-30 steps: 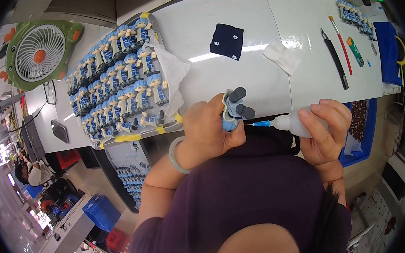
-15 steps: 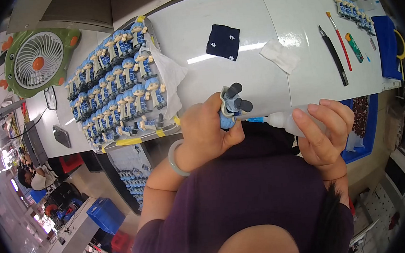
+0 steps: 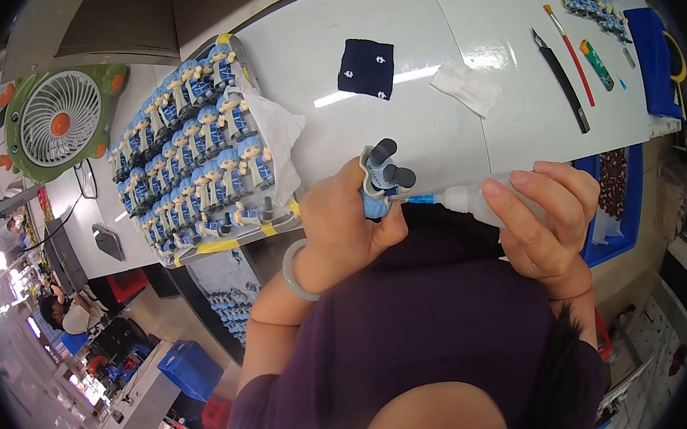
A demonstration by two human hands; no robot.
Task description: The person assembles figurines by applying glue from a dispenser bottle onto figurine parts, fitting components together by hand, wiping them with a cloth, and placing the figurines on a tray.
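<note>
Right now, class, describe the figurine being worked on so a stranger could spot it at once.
Start at the white table and come to its near edge, where the left hand grips one blue figurine. Unlike the rows of figurines lying on the tray, it is lifted, with a squeeze bottle nozzle touching it.

Left hand [image 3: 352, 226] and right hand [image 3: 544, 219] each closed in a grip, near together.

Single head-worn fisheye view, aimed steeply down; white worktable [image 3: 442, 37] seen near, edges bent at rim.
</note>
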